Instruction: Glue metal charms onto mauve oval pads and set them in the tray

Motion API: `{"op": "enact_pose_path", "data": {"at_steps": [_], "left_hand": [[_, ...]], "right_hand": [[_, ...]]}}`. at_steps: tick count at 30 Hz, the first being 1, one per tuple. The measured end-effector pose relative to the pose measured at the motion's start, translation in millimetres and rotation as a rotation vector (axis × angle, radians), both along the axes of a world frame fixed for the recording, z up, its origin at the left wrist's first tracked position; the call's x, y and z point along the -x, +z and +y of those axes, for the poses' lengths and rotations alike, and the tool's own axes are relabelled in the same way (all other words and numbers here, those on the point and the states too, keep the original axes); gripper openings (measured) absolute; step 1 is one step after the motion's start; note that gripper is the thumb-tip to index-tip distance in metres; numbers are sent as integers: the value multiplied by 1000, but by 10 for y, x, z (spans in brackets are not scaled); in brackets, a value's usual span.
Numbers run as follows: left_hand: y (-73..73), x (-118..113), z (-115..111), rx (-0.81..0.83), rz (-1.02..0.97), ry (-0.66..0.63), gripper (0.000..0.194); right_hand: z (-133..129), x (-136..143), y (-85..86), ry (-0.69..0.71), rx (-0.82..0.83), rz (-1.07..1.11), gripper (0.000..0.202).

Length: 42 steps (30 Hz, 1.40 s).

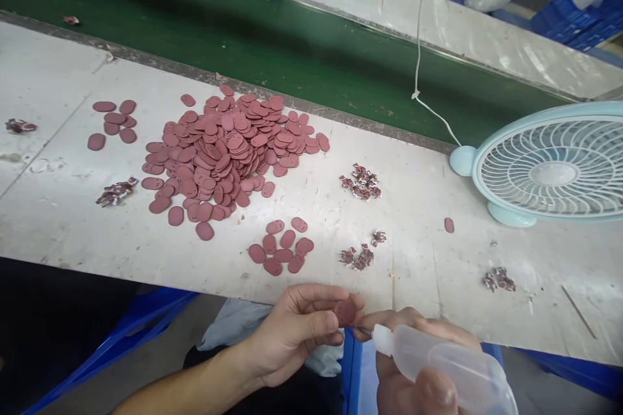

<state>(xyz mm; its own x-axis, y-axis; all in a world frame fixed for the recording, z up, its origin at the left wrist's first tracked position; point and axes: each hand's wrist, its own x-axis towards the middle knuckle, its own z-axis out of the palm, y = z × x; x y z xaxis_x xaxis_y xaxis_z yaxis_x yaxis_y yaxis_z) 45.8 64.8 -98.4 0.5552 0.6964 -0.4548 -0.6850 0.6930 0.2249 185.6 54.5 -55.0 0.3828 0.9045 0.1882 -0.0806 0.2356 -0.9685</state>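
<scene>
Near the table's front edge, my left hand (296, 331) pinches a small reddish-brown oval disc (345, 312) between thumb and fingers. My right hand (413, 363) is wrapped round a translucent squeeze bottle (448, 363) with a white cap and a thin nozzle. The nozzle tip points left and is at the lower edge of the disc; whether it touches cannot be made out. Just beyond my hands lies a loose group of similar discs (283, 257). A small cluster of brown-and-white figure-like pieces (357, 257) sits to the right of that group.
A large heap of discs (219, 149) covers the table's (311, 201) middle left. More brown-and-white pieces (361, 181) lie beyond. A light-blue fan (555, 172) stands at right, its white cord (417, 65) crossing a green belt (341, 65). A thin stick (579, 311) lies at front right.
</scene>
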Motion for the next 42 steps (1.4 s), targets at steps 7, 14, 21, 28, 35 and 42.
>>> {"op": "enact_pose_path", "data": {"at_steps": [7,14,21,28,35,42], "left_hand": [[-13,-4,-11,12,-2,-3,29],[7,26,17,-44,-5,15,24],[-23,164,44,-27,59,53,21],[-31,284,81,7,147,98,24],[-3,305,84,-9,142,86,22],[-3,300,74,-38,186,107,23]], "right_hand": [[-20,22,-57,-25,-52,-95,20],[107,-586,-126,221,197,701,26],[757,-1725,-699,797,396,1566,29],[375,-1047,-502,190,235,395,22],[906,-893,-418,405,138,-1281,39],[650,-882,-252,162,260,-924,12]]}}
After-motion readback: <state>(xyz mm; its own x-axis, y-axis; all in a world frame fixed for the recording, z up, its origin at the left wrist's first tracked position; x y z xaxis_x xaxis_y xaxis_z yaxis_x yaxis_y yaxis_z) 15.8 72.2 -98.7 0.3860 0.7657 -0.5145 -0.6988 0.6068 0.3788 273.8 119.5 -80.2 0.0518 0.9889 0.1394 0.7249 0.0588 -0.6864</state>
